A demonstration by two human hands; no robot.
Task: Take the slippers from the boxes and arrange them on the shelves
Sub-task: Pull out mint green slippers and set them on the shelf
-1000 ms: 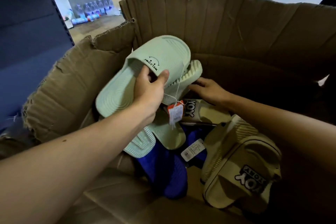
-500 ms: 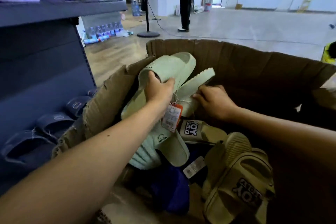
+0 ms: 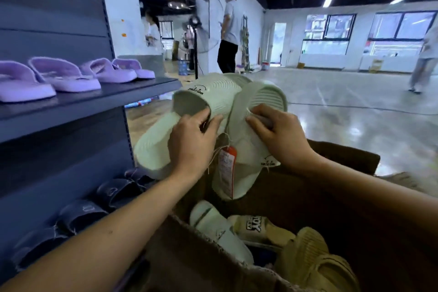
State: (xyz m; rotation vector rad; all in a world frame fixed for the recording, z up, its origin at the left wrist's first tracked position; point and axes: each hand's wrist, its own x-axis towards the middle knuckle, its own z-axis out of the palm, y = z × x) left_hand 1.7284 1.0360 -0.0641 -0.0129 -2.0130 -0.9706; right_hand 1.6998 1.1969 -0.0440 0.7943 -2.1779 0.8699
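- Lifted since the earlier frame, the mint slipper pair (image 3: 222, 102) now sits above the rim of the cardboard box (image 3: 343, 197), beside the shelf (image 3: 94, 99).
- Box: corrugated, with frayed edges. It holds one loose mint slipper (image 3: 213, 227) and ribbed beige slippers (image 3: 308, 258).
- Left hand (image 3: 192, 147): fingers curled round the left slipper (image 3: 154, 147) at its strap.
- Right hand (image 3: 282, 140): fingers curled, gripping the right slipper (image 3: 246, 152) at mid-length.
- Pair: matte, moulded, ribbed, rounded. The left slipper's long axis is diagonal, toe up and away. The right slipper is near vertical, toe down. An orange tag (image 3: 226, 166) hangs between them.
- Shelf: flat, grey. It carries fuzzy purple slippers (image 3: 64, 76).
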